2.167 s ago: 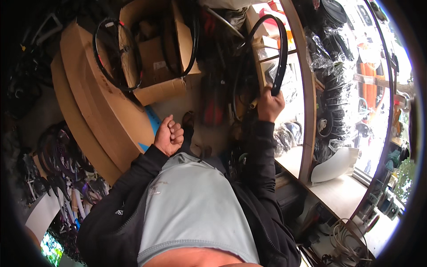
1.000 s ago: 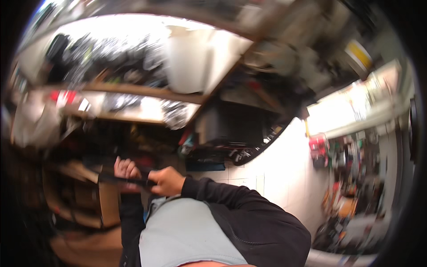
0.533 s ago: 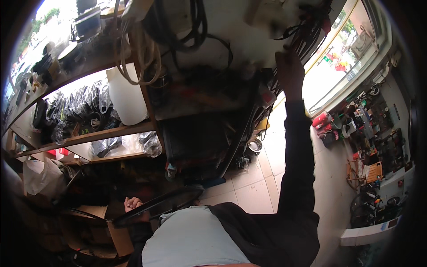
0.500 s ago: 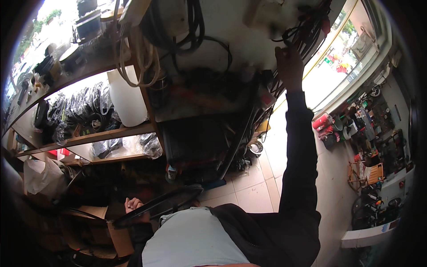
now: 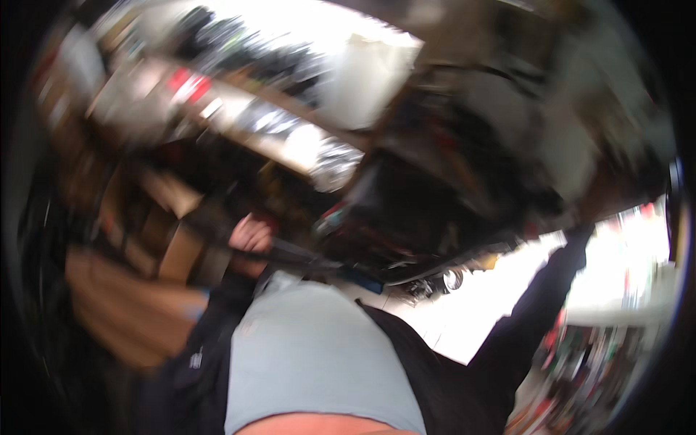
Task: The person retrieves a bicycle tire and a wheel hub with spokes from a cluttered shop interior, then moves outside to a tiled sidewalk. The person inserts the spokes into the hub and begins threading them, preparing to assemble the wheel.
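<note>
My left hand [image 5: 250,235] is at the lower left, its fingers curled closed. It seems to grip a long black loop [image 5: 301,255], which looks like a tyre and stretches rightward past my grey shirt. Motion blur hides just how the fingers meet it. My right arm [image 5: 533,304] in its dark sleeve reaches up and out to the far right. At its end my right hand [image 5: 600,190] is a dark smear against the pale wall, so its fingers cannot be made out.
Wooden shelves [image 5: 272,148] with plastic-wrapped goods and a white roll [image 5: 368,81] stand above on the left. Cardboard boxes [image 5: 138,304] sit at the lower left. A dark bulky object [image 5: 413,210] lies ahead; pale floor tiles [image 5: 428,319] show at right.
My view has swung to the left and blurred, so the shelves have shifted right. My right arm now points further out to the right. The black loop stays at my left hand.
</note>
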`<action>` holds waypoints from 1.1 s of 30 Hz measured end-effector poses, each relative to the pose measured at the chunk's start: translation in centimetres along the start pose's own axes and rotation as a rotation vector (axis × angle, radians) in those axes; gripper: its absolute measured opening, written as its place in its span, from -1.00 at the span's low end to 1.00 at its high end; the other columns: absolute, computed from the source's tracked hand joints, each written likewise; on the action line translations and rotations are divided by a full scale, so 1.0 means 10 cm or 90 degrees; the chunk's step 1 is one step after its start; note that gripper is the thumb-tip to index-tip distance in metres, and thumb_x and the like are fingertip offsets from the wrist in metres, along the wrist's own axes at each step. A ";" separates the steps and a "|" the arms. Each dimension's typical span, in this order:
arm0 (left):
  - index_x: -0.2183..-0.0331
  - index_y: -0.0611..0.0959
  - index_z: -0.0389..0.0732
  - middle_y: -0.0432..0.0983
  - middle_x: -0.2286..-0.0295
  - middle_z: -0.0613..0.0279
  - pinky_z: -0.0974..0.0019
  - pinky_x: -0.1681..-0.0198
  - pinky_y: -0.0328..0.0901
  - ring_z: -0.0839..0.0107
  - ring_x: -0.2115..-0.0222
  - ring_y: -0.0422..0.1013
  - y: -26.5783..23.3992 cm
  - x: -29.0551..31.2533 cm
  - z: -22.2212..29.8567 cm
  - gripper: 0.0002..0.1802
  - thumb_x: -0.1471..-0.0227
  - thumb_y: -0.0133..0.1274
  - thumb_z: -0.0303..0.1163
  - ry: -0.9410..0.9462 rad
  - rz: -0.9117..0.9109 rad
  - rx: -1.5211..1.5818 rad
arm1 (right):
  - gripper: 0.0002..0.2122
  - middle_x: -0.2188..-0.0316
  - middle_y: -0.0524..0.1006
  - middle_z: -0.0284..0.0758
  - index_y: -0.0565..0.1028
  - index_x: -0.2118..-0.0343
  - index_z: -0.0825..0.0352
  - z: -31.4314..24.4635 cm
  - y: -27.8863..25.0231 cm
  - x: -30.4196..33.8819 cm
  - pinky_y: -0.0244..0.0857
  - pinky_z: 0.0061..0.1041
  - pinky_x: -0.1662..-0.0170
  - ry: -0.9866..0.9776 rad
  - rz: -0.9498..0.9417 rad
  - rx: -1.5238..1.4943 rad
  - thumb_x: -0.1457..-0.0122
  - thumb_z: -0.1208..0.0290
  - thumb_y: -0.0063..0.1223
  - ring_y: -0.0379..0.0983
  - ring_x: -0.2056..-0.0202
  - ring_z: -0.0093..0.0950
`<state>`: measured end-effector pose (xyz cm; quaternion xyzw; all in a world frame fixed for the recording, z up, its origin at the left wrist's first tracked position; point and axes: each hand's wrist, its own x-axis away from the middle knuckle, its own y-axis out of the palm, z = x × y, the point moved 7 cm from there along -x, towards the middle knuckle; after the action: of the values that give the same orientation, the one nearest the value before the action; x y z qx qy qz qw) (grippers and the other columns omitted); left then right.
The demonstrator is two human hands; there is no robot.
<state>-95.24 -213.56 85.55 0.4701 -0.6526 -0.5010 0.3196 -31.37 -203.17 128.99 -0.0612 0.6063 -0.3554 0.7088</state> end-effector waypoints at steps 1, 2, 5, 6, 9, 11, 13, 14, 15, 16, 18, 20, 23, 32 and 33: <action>0.65 0.30 -0.03 0.18 0.67 0.39 0.38 0.62 0.06 0.52 0.70 0.14 -0.14 -0.07 -0.02 -0.45 -0.43 -0.31 -0.16 0.001 0.060 0.010 | -0.50 0.24 0.63 -0.08 0.58 0.14 0.42 -0.09 -0.17 0.19 0.45 -0.08 0.17 -0.054 0.042 0.012 -0.24 -0.04 0.08 0.57 0.24 -0.10; 0.67 0.32 -0.03 0.18 0.68 0.41 0.39 0.63 0.06 0.52 0.70 0.13 -0.20 -0.03 0.00 -0.45 -0.41 -0.27 -0.16 0.018 0.120 0.016 | -0.50 0.25 0.64 -0.11 0.60 0.17 0.43 -0.35 -0.26 0.41 0.46 -0.07 0.19 -0.103 0.087 -0.028 -0.25 -0.05 0.08 0.58 0.27 -0.12; 0.71 0.33 -0.02 0.17 0.73 0.46 0.41 0.66 0.04 0.54 0.72 0.11 -0.24 0.20 0.07 -0.45 -0.36 -0.13 -0.16 0.104 0.249 0.010 | -0.54 0.23 0.64 -0.15 0.61 0.20 0.44 -1.98 -0.64 1.42 0.45 -0.11 0.17 -0.210 -0.063 -0.453 -0.22 0.00 0.14 0.58 0.26 -0.15; 0.73 0.31 0.00 0.15 0.75 0.48 0.43 0.68 0.03 0.55 0.73 0.11 -0.23 0.27 0.09 -0.44 -0.34 -0.09 -0.17 0.140 0.295 -0.003 | -0.57 0.18 0.62 -0.13 0.60 0.15 0.43 -2.75 -0.75 1.92 0.44 -0.15 0.12 -0.190 -0.251 -0.691 -0.18 0.07 0.20 0.57 0.20 -0.14; 0.70 0.35 0.03 0.18 0.76 0.47 0.42 0.67 0.07 0.55 0.73 0.15 -0.25 0.24 0.11 -0.49 -0.33 -0.06 -0.19 0.138 0.284 -0.022 | -0.53 0.04 0.54 -0.07 0.54 0.00 0.41 -4.26 -1.28 2.87 0.40 -0.29 -0.05 -0.284 -0.601 -0.967 -0.07 0.28 0.38 0.51 0.02 -0.10; 0.70 0.33 0.03 0.16 0.76 0.48 0.44 0.70 0.05 0.56 0.75 0.13 -0.09 0.18 0.07 -0.48 -0.33 -0.07 -0.18 0.149 0.315 -0.043 | -0.50 -0.01 0.52 -0.06 0.53 -0.01 0.43 -4.78 -1.25 3.24 0.37 -0.27 -0.04 -0.333 -0.714 -1.028 -0.05 0.25 0.38 0.48 0.01 -0.08; 0.69 0.32 0.02 0.14 0.75 0.49 0.46 0.72 0.02 0.59 0.75 0.11 0.07 0.11 0.10 -0.49 -0.33 -0.06 -0.17 0.169 0.356 -0.081 | -0.71 0.41 0.55 -0.21 0.57 0.26 0.42 -5.05 -1.14 3.48 0.36 -0.43 0.30 -0.231 -0.824 -1.074 -0.10 0.31 0.36 0.47 0.39 -0.46; 0.67 0.32 0.02 0.15 0.74 0.49 0.46 0.72 0.01 0.58 0.75 0.11 0.08 0.10 0.13 -0.50 -0.34 -0.05 -0.17 0.185 0.375 -0.087 | -0.77 0.58 0.50 -0.28 0.57 0.36 0.41 -5.12 -1.09 3.58 0.31 -0.49 0.42 -0.173 -0.930 -1.055 -0.11 0.34 0.36 0.39 0.52 -0.59; 0.66 0.31 0.02 0.16 0.73 0.50 0.47 0.74 -0.04 0.59 0.74 0.11 0.10 0.10 0.23 -0.50 -0.33 -0.04 -0.18 0.200 0.386 -0.114 | -0.78 0.63 0.45 -0.31 0.56 0.40 0.41 -5.20 -1.13 3.54 0.27 -0.51 0.46 -0.173 -0.900 -1.063 -0.12 0.35 0.35 0.33 0.55 -0.63; 0.66 0.31 0.02 0.15 0.73 0.50 0.48 0.74 -0.05 0.59 0.74 0.11 0.15 0.16 0.34 -0.51 -0.33 -0.04 -0.17 0.212 0.388 -0.155 | -0.78 0.68 0.39 -0.34 0.55 0.44 0.41 -5.28 -1.18 3.48 0.23 -0.53 0.49 -0.172 -0.870 -1.072 -0.13 0.36 0.34 0.27 0.57 -0.67; 0.66 0.30 0.03 0.13 0.73 0.51 0.49 0.75 -0.09 0.60 0.74 0.10 0.21 0.25 0.52 -0.51 -0.33 -0.03 -0.17 0.228 0.390 -0.230 | -0.78 0.73 0.34 -0.36 0.53 0.48 0.41 -5.43 -1.26 3.37 0.20 -0.55 0.53 -0.170 -0.847 -1.066 -0.14 0.38 0.33 0.21 0.59 -0.71; 0.63 0.28 0.05 0.11 0.68 0.51 0.52 0.76 -0.12 0.64 0.74 0.06 0.13 0.40 0.75 -0.53 -0.35 -0.08 -0.19 0.202 0.490 -0.198 | -0.78 0.72 0.36 -0.34 0.54 0.47 0.41 -5.62 -1.31 3.27 0.21 -0.54 0.52 -0.172 -0.863 -1.043 -0.15 0.38 0.33 0.23 0.59 -0.70; 0.62 0.25 0.05 0.12 0.66 0.52 0.57 0.74 -0.10 0.67 0.74 0.04 0.19 0.65 1.13 -0.53 -0.37 -0.12 -0.17 0.053 0.429 -0.179 | -0.79 0.70 0.39 -0.43 0.54 0.47 0.44 -5.98 -1.51 2.87 0.19 -0.56 0.52 -0.189 -0.910 -0.995 -0.17 0.42 0.31 0.26 0.58 -0.72; 0.60 0.27 0.05 0.08 0.69 0.52 0.53 0.72 -0.14 0.67 0.74 0.00 0.60 1.61 2.69 -0.50 -0.35 -0.03 -0.02 0.059 0.444 -0.150 | -0.89 0.65 0.39 -0.49 0.47 0.42 0.39 -7.75 -2.17 1.57 0.02 -0.68 0.60 -0.201 -0.961 -1.089 -0.26 0.55 0.12 0.20 0.66 -0.74; 0.60 0.27 0.05 0.08 0.69 0.52 0.53 0.72 -0.14 0.67 0.74 0.00 0.62 1.72 2.84 -0.50 -0.35 -0.03 -0.02 0.087 0.440 -0.143 | -0.92 0.66 0.37 -0.47 0.45 0.38 0.38 -7.93 -2.14 1.54 0.01 -0.69 0.64 -0.197 -0.967 -1.120 -0.27 0.55 0.09 0.20 0.69 -0.71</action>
<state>-128.34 -219.22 82.25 0.2163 -0.6908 -0.3999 0.5622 -112.00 -200.61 107.09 -0.9191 0.3582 -0.1343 0.0946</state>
